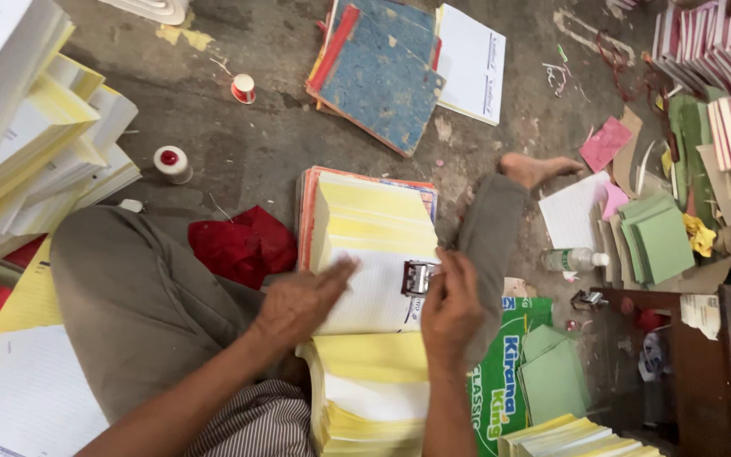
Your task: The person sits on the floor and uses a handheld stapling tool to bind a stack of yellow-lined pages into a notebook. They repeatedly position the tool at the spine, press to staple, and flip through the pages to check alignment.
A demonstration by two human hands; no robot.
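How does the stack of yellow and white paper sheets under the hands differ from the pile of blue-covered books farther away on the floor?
The stack of yellow and white paper sheets is thick and coverless; the pile of blue-covered books is thinner, with worn blue covers. The left hand presses the stack, and the right hand holds a metal tool on it; the books lie untouched. Both rest on the floor.

Stamping device sits on paper stack, between knees.

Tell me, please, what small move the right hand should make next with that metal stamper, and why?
Probably press the metal stamper down: the right hand already holds it on the white sheet's edge, while the left hand lies flat, steadying the paper.
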